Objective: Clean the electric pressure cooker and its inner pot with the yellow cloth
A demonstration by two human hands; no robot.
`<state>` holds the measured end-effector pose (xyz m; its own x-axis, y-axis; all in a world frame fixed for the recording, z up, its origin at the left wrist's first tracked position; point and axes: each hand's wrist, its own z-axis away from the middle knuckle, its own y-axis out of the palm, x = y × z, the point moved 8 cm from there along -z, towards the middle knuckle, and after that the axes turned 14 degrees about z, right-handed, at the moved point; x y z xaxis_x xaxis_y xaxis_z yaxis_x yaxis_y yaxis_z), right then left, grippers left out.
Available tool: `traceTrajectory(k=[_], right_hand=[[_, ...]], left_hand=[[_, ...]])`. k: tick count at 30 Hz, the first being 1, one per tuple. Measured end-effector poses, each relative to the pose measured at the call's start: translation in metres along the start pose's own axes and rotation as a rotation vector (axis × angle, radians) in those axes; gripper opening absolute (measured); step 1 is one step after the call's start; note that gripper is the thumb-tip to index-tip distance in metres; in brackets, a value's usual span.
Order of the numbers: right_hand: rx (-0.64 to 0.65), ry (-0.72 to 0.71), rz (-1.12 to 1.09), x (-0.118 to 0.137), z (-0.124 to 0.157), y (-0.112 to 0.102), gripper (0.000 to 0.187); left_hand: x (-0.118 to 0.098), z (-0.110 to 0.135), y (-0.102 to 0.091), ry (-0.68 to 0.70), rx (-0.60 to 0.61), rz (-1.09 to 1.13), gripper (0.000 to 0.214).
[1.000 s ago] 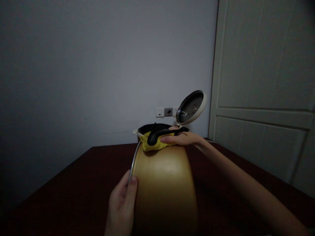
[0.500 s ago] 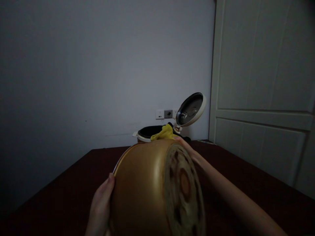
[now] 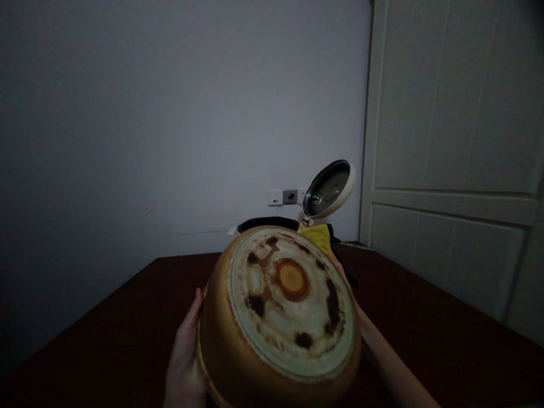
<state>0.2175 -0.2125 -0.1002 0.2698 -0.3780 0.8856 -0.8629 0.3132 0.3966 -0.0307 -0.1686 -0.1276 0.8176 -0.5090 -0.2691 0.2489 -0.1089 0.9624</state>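
Observation:
A gold-coloured inner pot is tipped so its stained, scorched bottom faces me. My left hand grips its left rim, thumb pointing up along the side. My right hand is mostly hidden behind the pot's far right edge; only some fingers show. It presses a yellow cloth against the pot there. A black piece sits with the cloth.
A rice cooker with its lid swung open stands at the back of the dark red table, below wall sockets. A white panelled door fills the right side. The room is dim.
The pot has been turned from side-on until its stained bottom faces me. My right hand with the yellow cloth has gone from the top edge to behind the far right side.

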Motion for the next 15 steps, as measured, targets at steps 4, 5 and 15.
traceTrajectory(k=[4, 5, 15], right_hand=[[-0.187, -0.149, 0.056, 0.004, 0.018, -0.010, 0.035], [-0.197, -0.178, 0.071, 0.005, 0.022, -0.009, 0.039], [-0.108, -0.293, 0.379, -0.011, 0.048, -0.018, 0.050]], left_hand=[[0.004, -0.006, 0.016, -0.007, 0.176, 0.067, 0.045], [0.006, -0.005, 0.021, -0.018, 0.214, 0.075, 0.047], [-0.017, 0.001, 0.002, 0.377, -0.097, -0.255, 0.039]])
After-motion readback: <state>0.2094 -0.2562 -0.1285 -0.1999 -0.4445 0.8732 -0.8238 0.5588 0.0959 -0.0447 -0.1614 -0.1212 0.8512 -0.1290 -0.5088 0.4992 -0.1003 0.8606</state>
